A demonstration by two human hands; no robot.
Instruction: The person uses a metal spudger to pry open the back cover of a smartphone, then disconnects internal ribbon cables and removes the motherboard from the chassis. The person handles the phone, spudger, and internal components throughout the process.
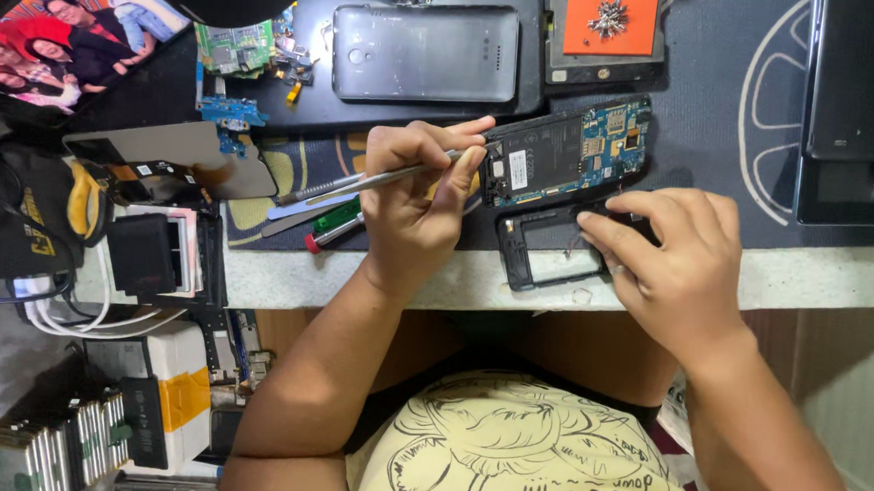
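Note:
My left hand is shut on a thin metal prying tool, whose tip meets the left end of an opened phone. That phone shows a blue circuit board and a black battery. My right hand presses its fingertips on a black phone frame, which lies at the desk's near edge just below the opened phone. Both forearms reach up from my yellow printed shirt.
A grey phone back cover lies on the dark mat behind, next to an orange pad with screws. A tablet is at right. Screwdrivers, a green board, a detached screen, cables and stacked batteries crowd the left.

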